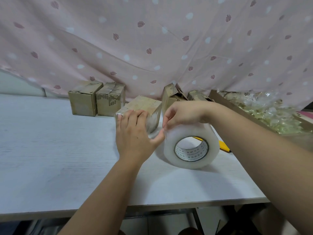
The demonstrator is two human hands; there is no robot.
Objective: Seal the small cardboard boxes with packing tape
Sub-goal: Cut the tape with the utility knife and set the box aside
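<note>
A small cardboard box (pixel 145 106) wrapped in clear tape lies on the white table (pixel 50 150) at the centre. My left hand (pixel 135 133) presses flat on the box's near face, its thumb stretched toward the tape roll. A large roll of clear packing tape (pixel 191 146) stands on its edge just right of the box. My right hand (pixel 183 114) rests on top of the roll and pinches the tape at its upper left edge. A short clear strip seems to run from roll to box.
Two closed boxes (pixel 96 100) stand at the back left. Two boxes with open flaps (pixel 176 97) stand behind the roll. A yellow cutter (pixel 223 145) lies behind the roll. A cardboard tray (pixel 237 107) of clear packets sits at right. A pink curtain (pixel 152 39) hangs behind.
</note>
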